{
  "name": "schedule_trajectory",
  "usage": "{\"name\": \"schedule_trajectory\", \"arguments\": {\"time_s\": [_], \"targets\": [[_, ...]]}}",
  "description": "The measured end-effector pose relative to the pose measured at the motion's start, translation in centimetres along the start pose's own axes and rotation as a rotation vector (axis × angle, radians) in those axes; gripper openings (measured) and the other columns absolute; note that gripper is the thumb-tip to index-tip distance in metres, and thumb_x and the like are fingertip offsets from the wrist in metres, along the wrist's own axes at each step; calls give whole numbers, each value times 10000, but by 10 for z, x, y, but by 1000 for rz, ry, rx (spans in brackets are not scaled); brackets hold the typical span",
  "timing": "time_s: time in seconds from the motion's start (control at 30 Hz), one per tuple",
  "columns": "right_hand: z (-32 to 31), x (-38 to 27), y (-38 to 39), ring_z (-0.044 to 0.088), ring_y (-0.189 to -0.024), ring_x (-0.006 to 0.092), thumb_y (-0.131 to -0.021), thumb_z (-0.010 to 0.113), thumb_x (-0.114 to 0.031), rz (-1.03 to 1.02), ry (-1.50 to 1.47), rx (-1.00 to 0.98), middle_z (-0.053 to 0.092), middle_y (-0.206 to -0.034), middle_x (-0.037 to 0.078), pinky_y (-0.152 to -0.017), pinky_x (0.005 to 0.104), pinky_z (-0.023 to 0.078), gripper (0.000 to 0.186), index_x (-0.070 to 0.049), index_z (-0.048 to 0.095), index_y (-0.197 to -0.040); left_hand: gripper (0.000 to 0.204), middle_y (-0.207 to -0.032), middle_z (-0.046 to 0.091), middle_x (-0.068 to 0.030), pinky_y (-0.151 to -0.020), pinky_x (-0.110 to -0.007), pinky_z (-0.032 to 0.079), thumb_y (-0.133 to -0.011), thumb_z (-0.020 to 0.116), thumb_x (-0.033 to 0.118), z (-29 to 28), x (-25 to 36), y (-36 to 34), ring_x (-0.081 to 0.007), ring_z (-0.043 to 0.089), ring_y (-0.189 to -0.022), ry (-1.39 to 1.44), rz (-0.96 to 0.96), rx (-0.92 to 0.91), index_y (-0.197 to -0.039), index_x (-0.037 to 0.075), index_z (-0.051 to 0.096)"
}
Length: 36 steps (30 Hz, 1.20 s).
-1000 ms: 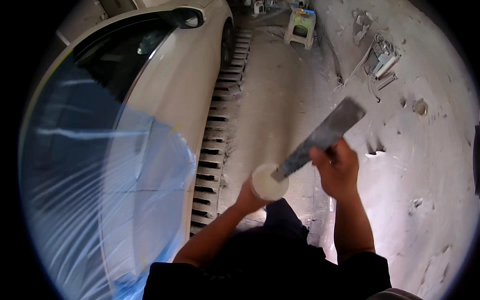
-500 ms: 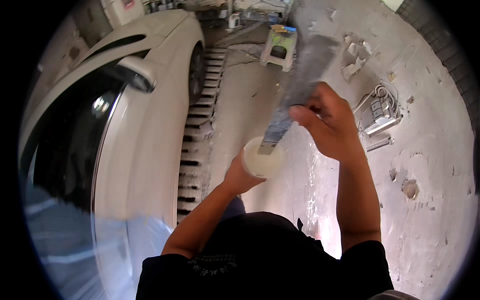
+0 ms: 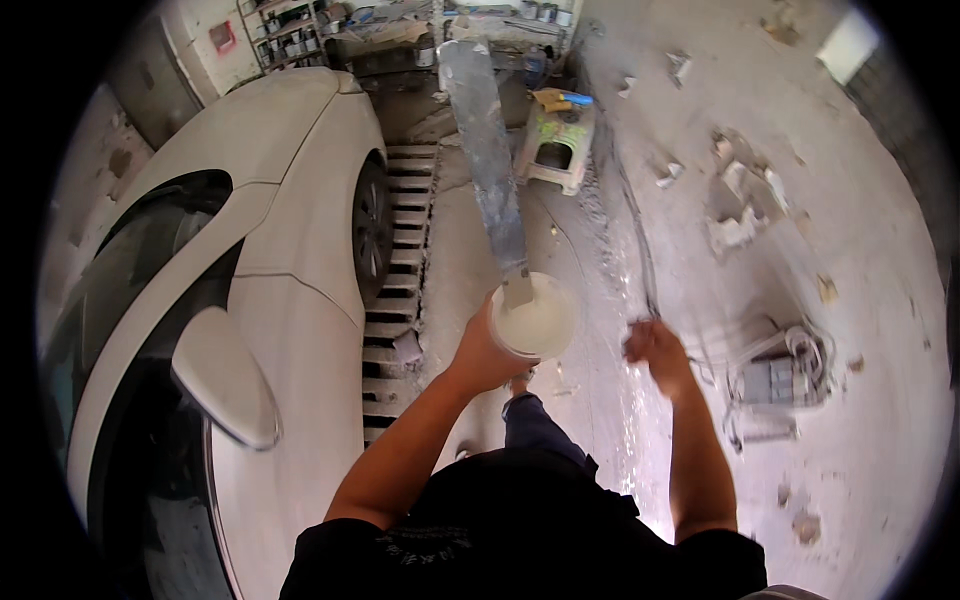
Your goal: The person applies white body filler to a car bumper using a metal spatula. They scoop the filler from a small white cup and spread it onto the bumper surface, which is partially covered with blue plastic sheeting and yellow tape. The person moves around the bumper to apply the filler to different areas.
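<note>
My left hand [image 3: 480, 345] is wrapped round the side of a pale plastic cup [image 3: 545, 335] holding a creamy white liquid. Out of the cup leans a long grey metal stirring strip [image 3: 488, 165], its lower end in the liquid and its upper part tilted away to the far left. Nothing grips the strip now. Apart from the cup, on the right, is my right hand [image 3: 660, 358], with loosely curled fingers slightly blurred by motion; I see nothing in it.
A pale car [image 3: 290, 230] with its side mirror [image 3: 225, 380] stands close on the left, beside a slotted floor grate [image 3: 412, 210]. Ahead is a small plastic stool [image 3: 560, 145] with items on top. A coiled cable and box [image 3: 775, 380] lie at right. Shelves of cans [image 3: 290, 40] stand at the back.
My right hand has let go of the metal strip and dropped away to the right. The strip now leans left in the cup. The view has moved forward along the car.
</note>
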State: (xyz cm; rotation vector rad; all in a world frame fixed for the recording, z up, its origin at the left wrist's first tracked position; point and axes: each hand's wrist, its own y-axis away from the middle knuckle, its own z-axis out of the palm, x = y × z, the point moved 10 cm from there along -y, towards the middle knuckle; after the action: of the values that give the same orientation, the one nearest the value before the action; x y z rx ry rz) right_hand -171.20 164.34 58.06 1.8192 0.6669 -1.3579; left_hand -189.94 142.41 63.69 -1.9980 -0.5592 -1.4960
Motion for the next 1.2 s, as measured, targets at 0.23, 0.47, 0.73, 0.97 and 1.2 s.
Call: {"name": "schedule_trajectory", "arguments": {"time_s": [0.23,0.47,0.73,0.97,1.2], "targets": [[-51,216,-123,556,-560,126,-906,555,-140,482,88,60,598,-702,61,-480,275,446,154,-26,608,-995,786,-1216,571,-116,-969,-347,433,-626,842,106,-62,-61,-183,-234,563,-1123,-16,-74,156,-1290,28,429],[2,106,-325,645,-859,392,-912,547,-208,66,677,-199,669,-901,209,-755,419,510,209,-46,639,-1004,697,-1188,582,-93,-934,-325,447,-675,821,90,-143,-88,-337,-191,574,-1077,-17,-109,362,-1267,31,457],[33,73,-568,629,-880,365,-834,490,-64,-102,832,-262,655,-897,204,-783,399,504,248,-54,639,-1033,645,-1141,593,-76,-916,-319,449,-686,802,65,-262,-165,-497,-165,570,-1038,-23,-125,556,-1240,27,473],[11,87,-664,649,-712,300,-845,605,-404,545,829,-230,655,-704,170,-670,396,486,420,-3,682,-746,627,-1124,598,-76,-892,-328,468,-686,789,29,-367,-230,-652,-179,587,-1016,-83,-124,621,-1228,33,473],[23,182,-823,640,-685,310,-881,554,-511,464,709,-351,634,-665,183,-687,417,479,547,-9,664,-692,584,-1107,596,-62,-892,-309,465,-712,776,4,-447,-273,-803,-167,580,-1010,-106,-31,781,-1219,19,487]]}}
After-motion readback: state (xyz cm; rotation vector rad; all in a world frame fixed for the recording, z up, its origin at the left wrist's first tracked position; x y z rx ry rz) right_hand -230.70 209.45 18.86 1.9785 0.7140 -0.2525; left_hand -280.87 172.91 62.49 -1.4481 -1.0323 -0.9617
